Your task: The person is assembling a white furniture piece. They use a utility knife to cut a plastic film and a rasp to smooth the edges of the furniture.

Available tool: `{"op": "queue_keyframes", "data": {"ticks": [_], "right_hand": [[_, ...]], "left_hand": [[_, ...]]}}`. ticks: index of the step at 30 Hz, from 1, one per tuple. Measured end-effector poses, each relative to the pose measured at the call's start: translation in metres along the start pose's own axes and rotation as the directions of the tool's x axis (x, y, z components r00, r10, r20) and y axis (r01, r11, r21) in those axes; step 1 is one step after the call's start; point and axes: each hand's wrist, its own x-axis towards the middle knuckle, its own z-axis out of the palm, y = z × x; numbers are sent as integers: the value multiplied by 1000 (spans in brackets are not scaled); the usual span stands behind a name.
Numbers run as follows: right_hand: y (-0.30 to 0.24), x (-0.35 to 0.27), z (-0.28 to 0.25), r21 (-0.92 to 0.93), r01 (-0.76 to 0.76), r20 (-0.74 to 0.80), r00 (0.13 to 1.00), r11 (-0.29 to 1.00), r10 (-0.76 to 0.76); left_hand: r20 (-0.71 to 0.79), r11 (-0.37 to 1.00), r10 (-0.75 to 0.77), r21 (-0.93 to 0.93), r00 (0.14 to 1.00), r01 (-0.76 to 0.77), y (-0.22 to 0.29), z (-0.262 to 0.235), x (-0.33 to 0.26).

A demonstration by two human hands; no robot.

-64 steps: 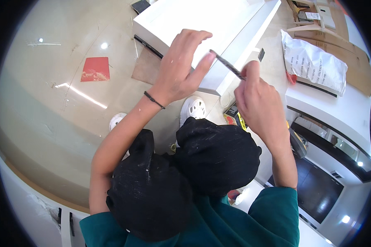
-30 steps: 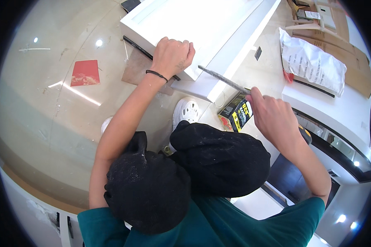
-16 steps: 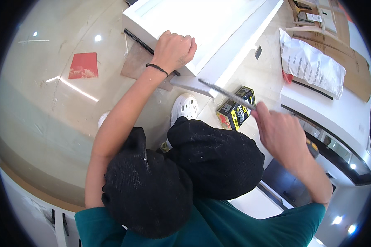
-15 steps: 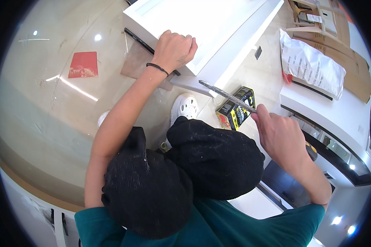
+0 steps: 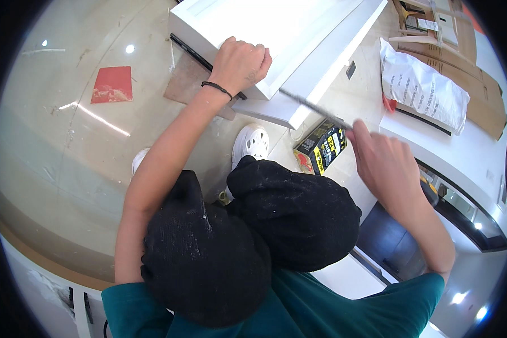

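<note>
A white box-shaped cabinet [image 5: 287, 110] with a raised rim lies in front of me. My left hand [image 5: 239, 65] is closed at its near left corner, knuckles up, with the fingertips hidden. On the right, my right hand [image 5: 380, 160] grips a long, flat grey metal file [image 5: 315, 108], blurred by motion. Its far end is over the cabinet's near right edge; whether it touches cannot be told. A yellow-and-black end [image 5: 430, 190] behind my wrist appears to be its handle.
A black-and-yellow carton [image 5: 321, 147] stands below the file. A red sheet [image 5: 112, 85] lies on the floor at left. Black strips [image 5: 190, 50] sit by the cabinet's left side. A white plastic sack [image 5: 425, 84] and cardboard [image 5: 484, 104] are at right.
My right hand and the file have moved up and slightly right, and the file now looks blurred. My left hand stays at the cabinet corner.
</note>
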Motion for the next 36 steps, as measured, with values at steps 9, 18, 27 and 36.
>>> {"op": "queue_keyframes", "data": {"ticks": [9, 18, 27, 36], "right_hand": [[-5, 0, -6, -50, 34, -39, 999, 998, -36], [-14, -16, -5, 38, -11, 1, 1000, 999, 11], [-13, -20, -15, 26, -19, 104, 994, 999, 16], [-10, -12, -8, 2, -53, 25, 998, 999, 53]], "left_hand": [[2, 1000, -3, -25, 1000, 3, 4, 1, 2], [6, 1000, -7, -18, 1000, 7, 4, 1, 2], [-2, 1000, 2, -22, 1000, -2, 1, 2, 0], [2, 1000, 4, 14, 1000, -4, 2, 1, 0]]}}
